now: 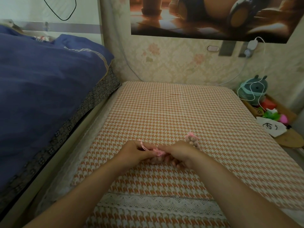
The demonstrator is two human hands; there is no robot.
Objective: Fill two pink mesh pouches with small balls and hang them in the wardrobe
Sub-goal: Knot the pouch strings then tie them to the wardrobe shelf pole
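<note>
- Pouch w/ balls lies on checked cloth, btwn my hands.
- L hand pinches its pink ribbon; R hand curled on pouch neck.
- 2nd pouch just beyond R hand.

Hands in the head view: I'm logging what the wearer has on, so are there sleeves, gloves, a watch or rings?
Both the left hand and right hand are bare, with no gloves. The left forearm and right forearm are bare too; no sleeve shows up to the frame edge. No watch or bracelet shows at either wrist. Rings are too small to tell.
</note>
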